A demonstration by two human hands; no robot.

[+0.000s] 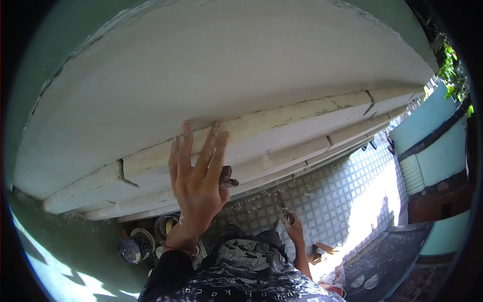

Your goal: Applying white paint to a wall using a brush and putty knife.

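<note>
My left hand (198,187) is raised before the white plastered wall (241,60), its fingers spread over the cream moulded ledge (302,115). Beside its thumb sticks out a rough, dark brown piece (227,178), pinched at the base of the index finger. Whether it is folded sandpaper or something else I cannot tell. Lower and to the right, my right hand (294,228) grips a narrow, dirty scraper or putty knife (283,205), its blade pointing away from me. The ledge has dark cracks and open joints along its length.
Stepped lower mouldings (283,162) run under the ledge. Below lies a checkered tiled floor (324,188) with scattered flakes. Buckets (130,251) stand at lower left. A brick-coloured block (324,248) lies near my right arm. A light blue wall (426,120) rises at right.
</note>
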